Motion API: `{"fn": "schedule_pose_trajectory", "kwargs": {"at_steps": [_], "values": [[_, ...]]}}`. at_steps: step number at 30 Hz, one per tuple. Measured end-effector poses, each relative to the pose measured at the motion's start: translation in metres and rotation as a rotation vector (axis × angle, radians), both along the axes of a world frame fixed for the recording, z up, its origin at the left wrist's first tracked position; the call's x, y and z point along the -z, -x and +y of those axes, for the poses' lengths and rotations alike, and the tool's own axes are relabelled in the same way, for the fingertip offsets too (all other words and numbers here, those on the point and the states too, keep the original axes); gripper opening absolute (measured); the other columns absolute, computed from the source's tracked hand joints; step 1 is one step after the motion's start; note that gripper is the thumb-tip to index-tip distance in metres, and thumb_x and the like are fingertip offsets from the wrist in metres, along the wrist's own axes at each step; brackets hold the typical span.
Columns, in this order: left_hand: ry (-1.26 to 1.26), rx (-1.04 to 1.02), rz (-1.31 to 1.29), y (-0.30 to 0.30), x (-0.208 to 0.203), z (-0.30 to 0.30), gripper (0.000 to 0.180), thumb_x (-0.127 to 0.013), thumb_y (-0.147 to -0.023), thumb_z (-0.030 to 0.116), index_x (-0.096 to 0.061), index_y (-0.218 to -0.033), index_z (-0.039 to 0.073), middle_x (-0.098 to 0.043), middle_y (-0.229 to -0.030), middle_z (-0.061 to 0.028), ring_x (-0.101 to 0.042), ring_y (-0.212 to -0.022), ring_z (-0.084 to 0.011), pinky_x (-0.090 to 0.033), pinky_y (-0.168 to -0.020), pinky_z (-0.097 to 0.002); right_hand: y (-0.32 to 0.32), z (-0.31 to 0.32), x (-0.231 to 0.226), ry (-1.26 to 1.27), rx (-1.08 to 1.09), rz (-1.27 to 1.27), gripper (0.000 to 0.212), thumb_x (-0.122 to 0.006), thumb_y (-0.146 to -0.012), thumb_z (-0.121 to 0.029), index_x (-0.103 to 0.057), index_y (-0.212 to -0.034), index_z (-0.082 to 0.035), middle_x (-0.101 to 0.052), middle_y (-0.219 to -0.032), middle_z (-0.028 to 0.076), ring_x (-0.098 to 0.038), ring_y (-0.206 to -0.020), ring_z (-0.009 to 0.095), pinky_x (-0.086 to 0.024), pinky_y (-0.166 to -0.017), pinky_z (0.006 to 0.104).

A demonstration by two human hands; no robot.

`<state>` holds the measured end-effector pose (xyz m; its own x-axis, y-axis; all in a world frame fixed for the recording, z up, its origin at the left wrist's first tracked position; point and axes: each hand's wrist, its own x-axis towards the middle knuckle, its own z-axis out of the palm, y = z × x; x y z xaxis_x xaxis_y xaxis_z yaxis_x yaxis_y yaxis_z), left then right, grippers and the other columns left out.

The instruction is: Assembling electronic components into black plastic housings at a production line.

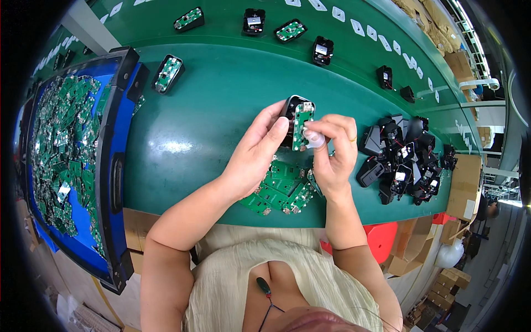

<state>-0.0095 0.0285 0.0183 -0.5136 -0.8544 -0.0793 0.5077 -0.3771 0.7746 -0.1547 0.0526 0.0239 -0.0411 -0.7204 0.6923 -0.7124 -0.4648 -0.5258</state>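
Observation:
Above the middle of the green table, my left hand [255,148] is closed around a black plastic casing [291,106], its thumb along the near side. A narrow green circuit board [301,120] with a silver connector at its top end lies tilted over the casing's open face. My right hand [338,160] pinches this board at its right edge; a translucent finger cover shows on a fingertip. Below both hands lies a loose pile of green circuit boards [283,187]. Another board edge shows under my right hand; whether that hand touches it I cannot tell.
A blue bin with a black rim [117,110], heaped with circuit boards, stands at the left. Black casings with wires [401,157] are piled at the right. Along the far green strip [221,34] sit several casings, some with boards. Cardboard boxes [463,185] stand beyond the right edge.

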Motion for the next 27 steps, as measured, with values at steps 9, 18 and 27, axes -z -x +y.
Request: {"fn": "schedule_pose_trajectory", "kwargs": {"at_steps": [9, 18, 27], "values": [[0.220, -0.050, -0.076, 0.003, 0.006, 0.003, 0.043, -0.045, -0.094, 0.020, -0.031, -0.129, -0.001, -0.045, -0.120, -0.0092, -0.043, -0.112, -0.0153, -0.036, -0.096, -0.0293, -0.004, 0.002, 0.003, -0.049, 0.053, 0.008, 0.010, -0.065, -0.071, -0.004, -0.061, -0.080, -0.007, -0.056, -0.076, 0.007, -0.053, -0.070, 0.022, -0.043, -0.060, 0.0318], [0.273, -0.097, -0.086, 0.006, 0.006, 0.002, 0.038, -0.048, -0.093, 0.017, -0.035, -0.125, 0.000, -0.047, -0.117, -0.0079, -0.046, -0.107, -0.0135, -0.039, -0.091, -0.0280, -0.002, 0.000, 0.004, 0.021, 0.003, 0.192, 0.022, -0.065, -0.072, -0.005, -0.060, -0.094, -0.006, -0.056, -0.089, 0.008, -0.053, -0.079, 0.023, -0.045, -0.064, 0.0327], [0.251, -0.182, -0.157, 0.004, 0.004, -0.002, 0.028, -0.050, -0.090, 0.009, -0.044, -0.116, 0.000, -0.053, -0.109, -0.0080, -0.053, -0.100, -0.0140, -0.043, -0.087, -0.0282, -0.015, 0.009, 0.012, -0.641, -0.361, -0.703, 0.048, -0.058, -0.084, -0.006, -0.039, -0.128, -0.001, -0.046, -0.122, 0.011, -0.047, -0.110, 0.020, -0.041, -0.091, 0.0332]]}}
